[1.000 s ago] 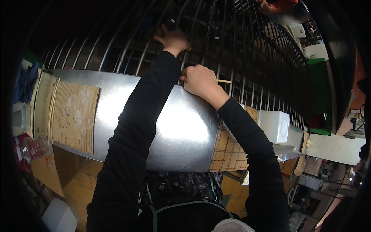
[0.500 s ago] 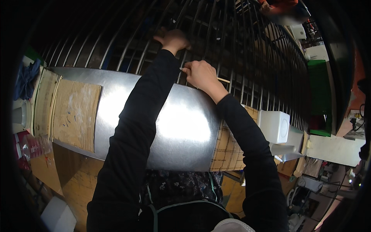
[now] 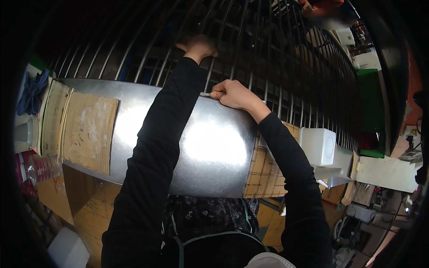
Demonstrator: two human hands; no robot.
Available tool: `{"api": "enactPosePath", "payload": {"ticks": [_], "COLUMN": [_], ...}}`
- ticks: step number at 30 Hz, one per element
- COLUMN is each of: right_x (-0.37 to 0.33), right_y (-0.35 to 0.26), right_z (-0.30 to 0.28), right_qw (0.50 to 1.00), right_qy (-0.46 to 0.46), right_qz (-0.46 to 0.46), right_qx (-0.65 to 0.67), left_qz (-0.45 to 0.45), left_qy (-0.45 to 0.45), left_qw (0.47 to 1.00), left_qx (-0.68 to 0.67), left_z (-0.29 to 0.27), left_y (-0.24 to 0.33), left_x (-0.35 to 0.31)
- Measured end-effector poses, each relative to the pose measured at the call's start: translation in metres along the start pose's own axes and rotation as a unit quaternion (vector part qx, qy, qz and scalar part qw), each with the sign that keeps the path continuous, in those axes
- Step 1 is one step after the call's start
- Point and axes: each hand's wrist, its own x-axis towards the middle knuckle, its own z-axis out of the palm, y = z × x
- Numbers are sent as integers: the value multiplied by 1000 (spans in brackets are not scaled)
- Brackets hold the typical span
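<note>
My left hand [image 3: 199, 47] reaches over a row of dark metal bars [image 3: 144, 66]. Its thumb sticks out to the left, apart from the fingers, and I see nothing held; the fingers are partly lost in shadow. Nearer to me, at the far edge of a shiny metal worktop [image 3: 214, 138], my right hand [image 3: 236, 94] is closed in a pinch. Out of its fingertips a short, thin, pale stick [image 3: 205, 94] points left, beside my left sleeve. The rest of that stick is hidden by the hand.
Corrugated cardboard [image 3: 88, 131] covers the worktop's left end, and another brown cardboard sheet [image 3: 262, 174] its right. A white plastic container [image 3: 318, 146] stands right of my right forearm. Dark blue cloth [image 3: 32, 91] hangs far left. A person in orange [image 3: 328, 6] is at the top right.
My right hand has come down toward the worktop's far edge. The stick end that showed right of this hand is out of sight. My left hand has barely moved.
</note>
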Motion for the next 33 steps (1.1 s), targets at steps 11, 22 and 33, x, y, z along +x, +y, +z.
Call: {"api": "enactPosePath", "payload": {"ticks": [11, 22, 33], "right_x": [5, 5, 7], "right_y": [-3, -2, 15], "right_z": [3, 1, -23], "right_qw": [999, 999, 997], "right_qy": [-5, -16, 12], "right_qz": [28, 7, -32], "right_qx": [-45, -42, 76], "left_qz": [8, 61, 110], "left_qy": [-35, -95, -39], "left_qw": [999, 993, 993], "left_qx": [4, -31, -35], "left_z": [12, 24, 18], "left_y": [-9, -22, -31], "left_x": [19, 44, 43]}}
